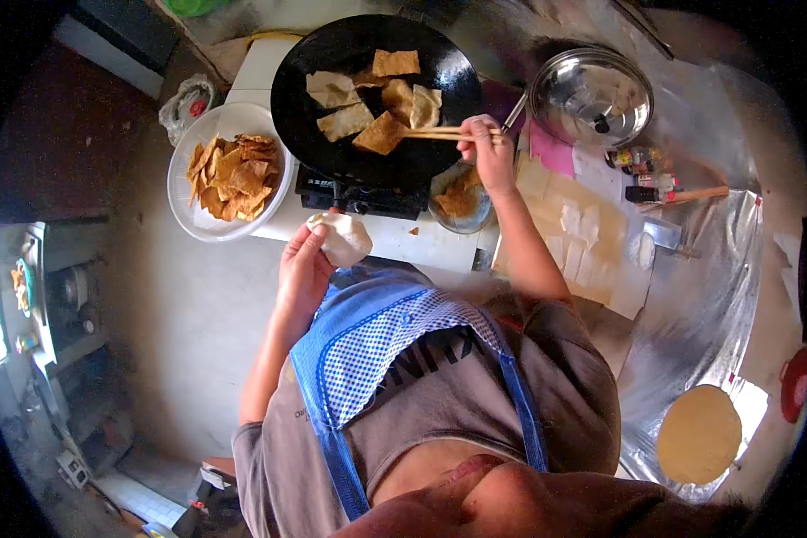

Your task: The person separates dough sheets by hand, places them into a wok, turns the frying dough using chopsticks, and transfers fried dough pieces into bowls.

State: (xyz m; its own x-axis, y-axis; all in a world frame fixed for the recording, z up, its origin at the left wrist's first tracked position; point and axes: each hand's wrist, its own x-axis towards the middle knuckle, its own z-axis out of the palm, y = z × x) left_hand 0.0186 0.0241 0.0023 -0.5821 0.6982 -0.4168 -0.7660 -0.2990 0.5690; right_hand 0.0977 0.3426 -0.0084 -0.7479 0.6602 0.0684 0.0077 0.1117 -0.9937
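My right hand (491, 154) grips a pair of wooden chopsticks (435, 134); their tips reach a browned piece of dough (381, 134) in the black wok (309, 148). Several flat pieces lie in the wok, some pale, some golden brown. Low in front of the wok, my left hand (303, 269) pinches a soft, pale sheet that looks like raw dough (346, 240). A white plastic basin (184, 208) left of the wok holds a heap of browned pieces (233, 175). Just below my right hand, a bowl (478, 221) contains more brown pieces (458, 195).
The wok sits on a black stove (367, 199). A glass lid (592, 97) rests at the back right, with bottles (641, 161) nearby. Pale dough strips (580, 224) lie on a board (533, 184). A cleaver (663, 235) and a round board (699, 434) are farther right.
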